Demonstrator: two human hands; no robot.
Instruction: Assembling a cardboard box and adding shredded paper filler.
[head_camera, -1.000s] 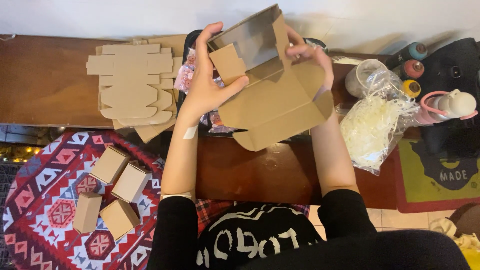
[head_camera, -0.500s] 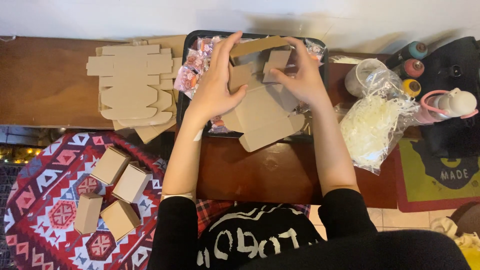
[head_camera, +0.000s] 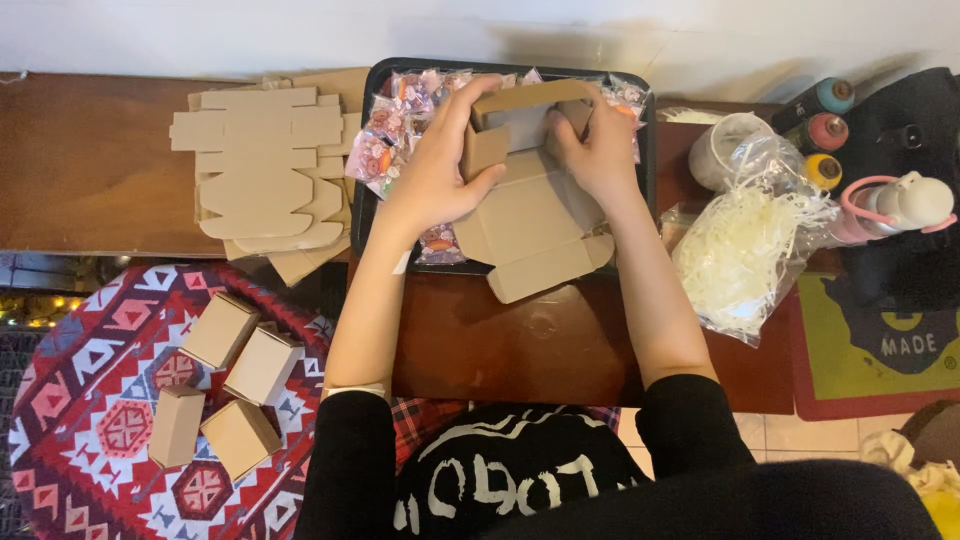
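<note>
A dark brown wooden table (head_camera: 90, 170) runs along a pale wall, with a red patterned rug (head_camera: 80, 400) on the floor at the near left. Over the middle of the table, partly above a black rectangular tray (head_camera: 648, 150), sits a half-folded brown cardboard box (head_camera: 535, 215), its far walls raised and its near flaps still lying flat and hanging over the tray's near rim. The left hand (head_camera: 435, 170) is closed around the box's left side flap, thumb pressing the flap inward; the right hand (head_camera: 600, 150) grips the right wall, fingers curled over the far edge. Under and beside the box, the tray holds small clear packets of colourful sweets (head_camera: 395, 125). To the left lies a stack of flat brown cardboard blanks (head_camera: 260, 170); to the right, a clear plastic bag of cream paper shreds (head_camera: 745, 245), and beyond it coloured round-capped bottles (head_camera: 825, 130). Four finished brown boxes (head_camera: 245, 365) rest on the rug. As I judge it, pressing unevenly could crease a flap off its score line, and the box resting on the packets could tip or crush them.
</note>
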